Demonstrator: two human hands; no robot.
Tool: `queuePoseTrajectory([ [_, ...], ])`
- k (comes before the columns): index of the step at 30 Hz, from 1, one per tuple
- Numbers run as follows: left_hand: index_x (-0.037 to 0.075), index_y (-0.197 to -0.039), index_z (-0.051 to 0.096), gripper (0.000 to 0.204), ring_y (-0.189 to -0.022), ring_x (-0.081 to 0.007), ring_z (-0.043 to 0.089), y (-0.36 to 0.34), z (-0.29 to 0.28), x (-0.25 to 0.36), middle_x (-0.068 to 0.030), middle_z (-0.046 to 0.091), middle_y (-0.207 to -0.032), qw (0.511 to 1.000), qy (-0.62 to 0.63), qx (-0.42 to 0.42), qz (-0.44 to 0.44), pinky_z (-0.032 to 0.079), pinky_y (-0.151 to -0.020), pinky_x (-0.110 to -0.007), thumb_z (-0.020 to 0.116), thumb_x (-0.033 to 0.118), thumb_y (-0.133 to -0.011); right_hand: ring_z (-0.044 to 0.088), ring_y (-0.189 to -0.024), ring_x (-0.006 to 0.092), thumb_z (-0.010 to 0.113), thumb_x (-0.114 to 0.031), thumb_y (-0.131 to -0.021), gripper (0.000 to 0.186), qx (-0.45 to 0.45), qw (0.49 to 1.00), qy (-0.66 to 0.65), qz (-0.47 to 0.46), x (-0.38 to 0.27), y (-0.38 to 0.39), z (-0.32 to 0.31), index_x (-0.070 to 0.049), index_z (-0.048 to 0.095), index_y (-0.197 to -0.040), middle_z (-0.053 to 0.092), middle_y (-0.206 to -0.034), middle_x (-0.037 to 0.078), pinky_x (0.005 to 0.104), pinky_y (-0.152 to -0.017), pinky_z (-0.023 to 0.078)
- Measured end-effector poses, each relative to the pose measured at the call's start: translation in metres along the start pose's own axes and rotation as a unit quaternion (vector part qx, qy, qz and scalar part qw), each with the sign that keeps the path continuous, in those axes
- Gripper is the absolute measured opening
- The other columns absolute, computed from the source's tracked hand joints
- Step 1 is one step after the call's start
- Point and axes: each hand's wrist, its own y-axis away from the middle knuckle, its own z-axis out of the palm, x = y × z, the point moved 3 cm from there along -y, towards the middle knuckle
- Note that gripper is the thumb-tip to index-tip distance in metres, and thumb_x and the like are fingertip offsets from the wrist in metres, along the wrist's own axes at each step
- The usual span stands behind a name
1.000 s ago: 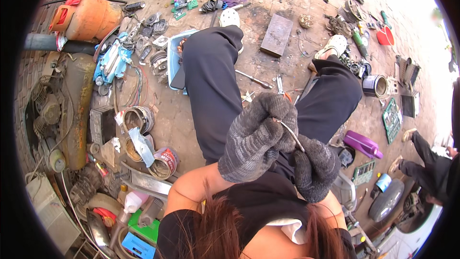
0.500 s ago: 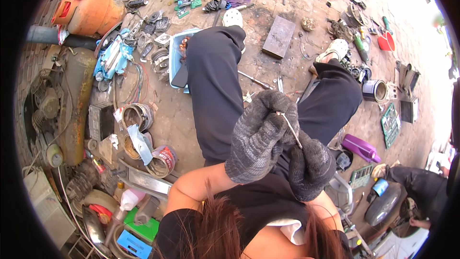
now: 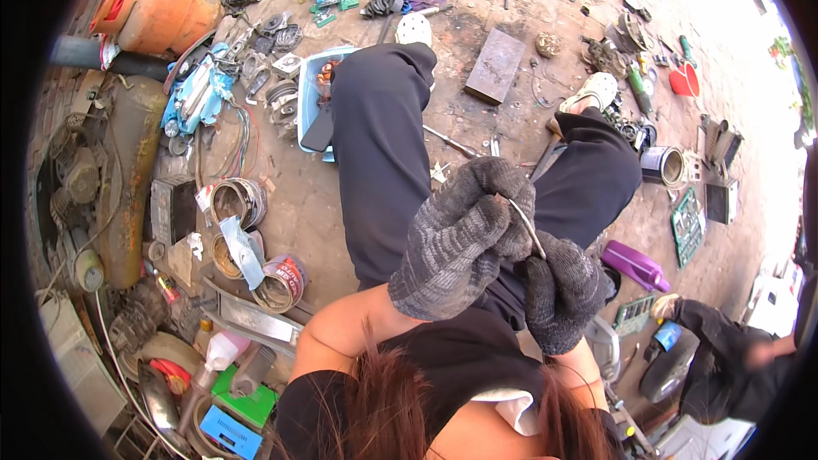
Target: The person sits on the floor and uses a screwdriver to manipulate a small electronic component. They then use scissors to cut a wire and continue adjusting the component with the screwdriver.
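Dark grey knit gloves cover both of my hands, held close together above my lap. A short, thin, pale metal wire (image 3: 527, 227) slants between them, slightly bent. Closed fingers of my left hand (image 3: 460, 243) grip its upper end, where a small reddish bit shows at the fingertips. The lower end meets the pinched thumb and fingers of my right hand (image 3: 562, 294), which sits lower and to the right. The parts of the wire inside the gloves are hidden. Beyond my hands, a screwdriver (image 3: 453, 141) lies on the ground between my legs.
Ahead lies a rectangular metal block (image 3: 494, 66). A light-blue basket (image 3: 308, 111) stands by my left leg, with open tins (image 3: 281, 281) nearer. An orange gas cylinder (image 3: 166, 13) is at far left. At right are a purple bottle (image 3: 635, 264), circuit boards (image 3: 687, 226) and another person (image 3: 724, 366).
My hands have drawn slightly apart, and the wire now looks more bent. The other person at right has come further into view.
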Motion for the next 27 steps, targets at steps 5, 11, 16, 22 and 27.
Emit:
queuePoseTrajectory([
  [5,0.002,-0.105,0.048,0.025,-0.07,-0.0091,0.048,0.0007,0.0019,0.0013,-0.005,0.051,-0.087,1.0,0.002,0.007,-0.001,0.041,-0.063,-0.022,0.057,0.017,-0.087,0.056,-0.058,0.0263,0.062,-0.005,-0.071,0.019,-0.001,1.0,-0.002,-0.014,0.0009,0.0013,-0.0003,-0.005,0.064,-0.09,0.059,-0.068,0.009,0.0337,-0.054,0.042],
  [11,0.002,-0.105,0.048,0.024,-0.069,-0.009,0.048,0.0006,0.0038,0.0019,-0.0053,0.051,-0.087,1.0,-0.009,0.022,0.003,0.041,-0.062,-0.022,0.056,0.017,-0.087,0.056,-0.056,0.0249,0.061,-0.004,-0.072,0.015,0.013,1.0,0.008,-0.017,0.0006,0.001,0.0004,-0.004,0.064,-0.087,0.06,-0.066,0.007,0.0325,-0.054,0.041],
  [16,0.003,-0.106,0.047,0.025,-0.069,-0.0097,0.046,0.0012,0.0017,-0.0011,-0.005,0.05,-0.088,1.0,-0.016,0.011,0.006,0.04,-0.062,-0.023,0.057,0.017,-0.087,0.056,-0.057,0.0253,0.062,-0.004,-0.072,0.016,0.01,1.0,-0.004,-0.024,0.0003,-0.0005,-0.0017,-0.004,0.064,-0.088,0.06,-0.067,0.008,0.0324,-0.054,0.041],
  [22,0.002,-0.105,0.048,0.026,-0.068,-0.0087,0.048,0.0007,0.0046,-0.0009,-0.0048,0.051,-0.085,0.999,-0.013,0.031,0.013,0.04,-0.06,-0.022,0.057,0.019,-0.087,0.055,-0.058,0.0286,0.066,-0.006,-0.068,0.026,0.015,1.0,0.002,-0.025,0.0018,0.0026,0.0008,-0.006,0.064,-0.094,0.057,-0.069,0.011,0.036,-0.052,0.043],
  [27,0.002,-0.104,0.048,0.026,-0.069,-0.0083,0.047,0.0025,0.0057,-0.0019,-0.0046,0.051,-0.085,0.997,-0.052,0.062,0.01,0.04,-0.06,-0.021,0.056,0.02,-0.088,0.055,-0.057,0.0285,0.065,-0.003,-0.069,0.024,0.022,0.999,-0.014,-0.027,0.0046,0.0036,0.0031,-0.005,0.063,-0.093,0.056,-0.068,0.011,0.0355,-0.051,0.042],
])
